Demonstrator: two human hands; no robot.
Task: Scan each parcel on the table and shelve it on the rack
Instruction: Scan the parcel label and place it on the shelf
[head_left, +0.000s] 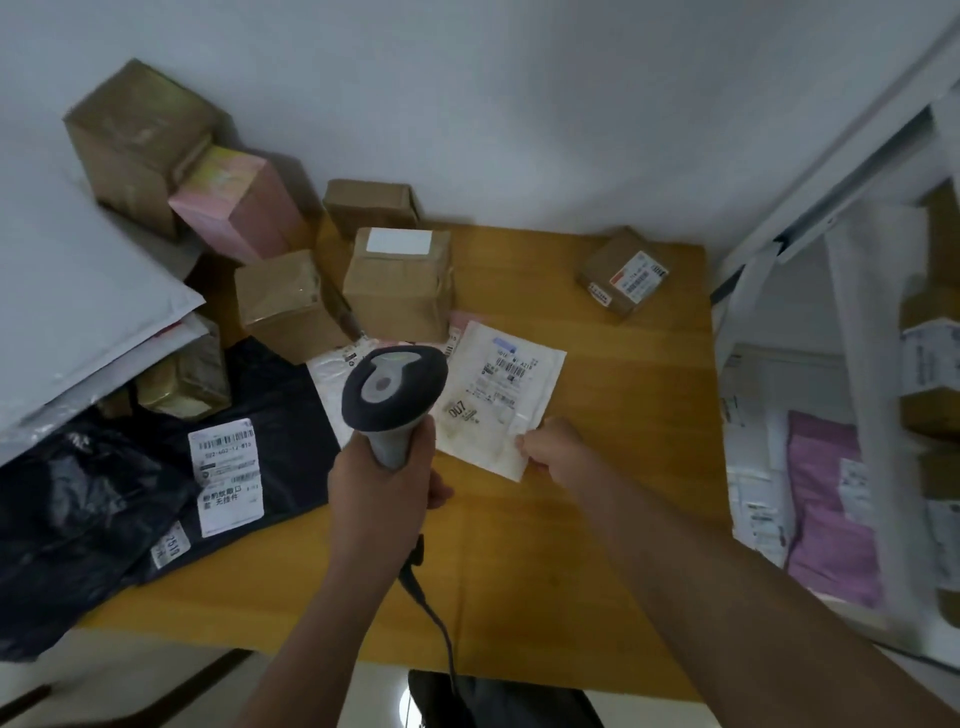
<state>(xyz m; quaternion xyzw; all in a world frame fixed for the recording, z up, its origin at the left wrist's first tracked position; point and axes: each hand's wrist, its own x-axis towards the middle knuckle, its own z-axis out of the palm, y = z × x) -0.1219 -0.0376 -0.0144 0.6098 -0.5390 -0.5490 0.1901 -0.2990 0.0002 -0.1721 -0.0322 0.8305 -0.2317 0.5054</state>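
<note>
My left hand (387, 486) grips the handle of a grey barcode scanner (392, 389), whose head points down over the table. My right hand (553, 444) pinches the near corner of a flat white parcel (501, 397) with its barcode label facing up, just right of the scanner head. The wooden table (597, 519) carries more parcels: several brown boxes (400, 286), a pink box (241, 205), a small labelled box (623, 275) at the far right, and a black bag with a white label (228, 475) at the left. The white rack (852, 291) stands to the right.
A large white padded envelope (78, 312) overhangs the left side. The rack's shelves hold a pink bag (831, 514), white parcels and brown boxes (930, 364). The scanner's cable (439, 623) hangs over the table's near edge. A white wall is behind.
</note>
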